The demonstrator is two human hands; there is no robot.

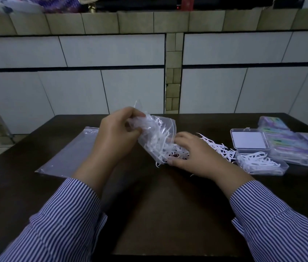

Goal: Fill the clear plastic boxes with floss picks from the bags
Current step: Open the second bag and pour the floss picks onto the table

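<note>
The left hand (pixel 114 137) pinches the bunched top of a clear bag (pixel 156 138) of floss picks (pixel 218 147), lifted over mid-bench (pixel 158 205). The right hand (pixel 192 154), fingers curled, rests at the bag's mouth on spilled picks. An open box (pixel 261 162), part filled, sits toward the right edge.

Left hand (pixel 115 137) grips a clear bag (pixel 155 135) while right hand (pixel 191 154) gathers floss picks (pixel 219 146) beside an open box (pixel 261 163)

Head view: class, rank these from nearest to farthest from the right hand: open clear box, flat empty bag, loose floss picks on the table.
From the right hand:
1. Loose floss picks, just right of it.
2. Open clear box, farther right.
3. Flat empty bag, far left, beyond the left hand.
</note>
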